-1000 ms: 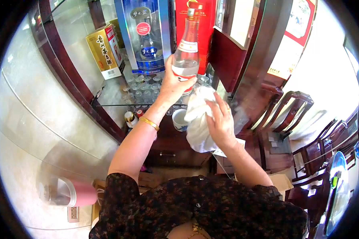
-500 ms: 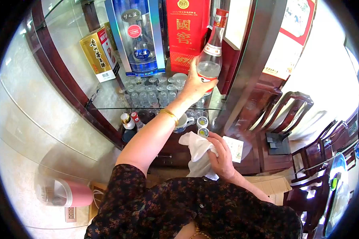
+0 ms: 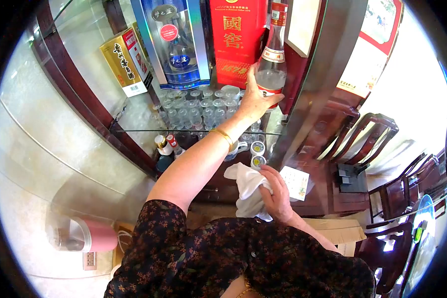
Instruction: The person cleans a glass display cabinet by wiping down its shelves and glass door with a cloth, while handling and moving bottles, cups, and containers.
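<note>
My left hand (image 3: 259, 101) is wrapped round the lower part of a clear glass liquor bottle (image 3: 272, 62) with a red cap. The bottle stands upright at the right end of the glass shelf, in front of a tall red box (image 3: 236, 44); whether its base touches the shelf I cannot tell. A white cloth (image 3: 251, 186) hangs bunched from my right hand (image 3: 277, 194), lower down in front of the cabinet. Rows of small stemmed glasses (image 3: 196, 111) stand on the shelf left of my left hand.
A blue bottle box (image 3: 174, 49) and a gold box (image 3: 125, 62) share the shelf. Below its glass edge are small bottles (image 3: 163, 145), two round-lidded jars (image 3: 258, 155) and a white card (image 3: 294, 183). Dark wooden chairs (image 3: 365, 139) stand right; a pink container (image 3: 102, 235) is lower left.
My left hand has moved the bottle slightly right in the view, nearer the red box's right edge. My right hand still holds the cloth; the whole view has shifted a little.
</note>
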A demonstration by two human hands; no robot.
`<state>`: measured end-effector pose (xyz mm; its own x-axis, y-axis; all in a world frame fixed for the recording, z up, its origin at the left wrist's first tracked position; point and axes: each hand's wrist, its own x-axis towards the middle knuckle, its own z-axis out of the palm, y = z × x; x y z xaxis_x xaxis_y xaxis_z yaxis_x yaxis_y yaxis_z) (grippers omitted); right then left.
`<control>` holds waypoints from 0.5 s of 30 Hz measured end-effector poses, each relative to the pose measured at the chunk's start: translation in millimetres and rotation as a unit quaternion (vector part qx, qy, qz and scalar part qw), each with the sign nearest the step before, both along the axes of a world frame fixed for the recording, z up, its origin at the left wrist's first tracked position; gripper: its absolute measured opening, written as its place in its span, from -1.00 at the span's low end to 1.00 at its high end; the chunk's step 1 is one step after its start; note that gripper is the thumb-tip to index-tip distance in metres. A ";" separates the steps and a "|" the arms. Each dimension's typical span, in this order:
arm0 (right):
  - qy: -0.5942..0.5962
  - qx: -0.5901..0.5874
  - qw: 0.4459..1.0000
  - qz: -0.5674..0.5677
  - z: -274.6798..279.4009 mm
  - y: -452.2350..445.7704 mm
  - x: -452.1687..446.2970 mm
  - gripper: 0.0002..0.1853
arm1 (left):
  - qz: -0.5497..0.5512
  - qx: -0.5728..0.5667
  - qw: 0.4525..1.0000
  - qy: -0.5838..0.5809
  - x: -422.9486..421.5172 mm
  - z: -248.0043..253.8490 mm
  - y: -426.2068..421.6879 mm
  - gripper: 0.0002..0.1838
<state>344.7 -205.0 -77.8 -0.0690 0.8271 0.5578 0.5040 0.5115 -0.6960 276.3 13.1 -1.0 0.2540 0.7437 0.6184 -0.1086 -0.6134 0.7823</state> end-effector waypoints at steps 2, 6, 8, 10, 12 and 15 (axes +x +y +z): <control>-0.003 -0.002 1.000 0.004 -0.5 1.3 -2.0 -0.60 | -0.007 0.005 1.000 0.000 0.1 -2.1 6.0 0.10; -0.006 -0.015 1.000 0.007 -2.0 1.9 -5.4 -0.59 | 0.018 0.038 0.998 0.049 -0.7 -12.8 21.7 0.18; -0.009 -0.024 1.000 0.008 -5.3 1.1 -8.5 -0.59 | 0.007 0.020 0.999 0.044 -2.1 -14.2 23.4 0.21; -0.016 -0.031 0.999 0.023 -6.0 0.7 -10.7 -0.59 | 0.058 0.064 0.993 0.081 -1.0 -12.9 20.0 0.25; -0.010 -0.027 0.999 0.026 -2.5 1.7 -14.4 -0.59 | 0.113 0.076 0.982 0.128 -7.6 -8.6 9.1 0.28; 0.009 -0.005 1.000 0.026 7.3 9.7 -19.1 -0.60 | 0.130 0.027 0.980 0.146 -25.6 -1.1 -4.6 0.27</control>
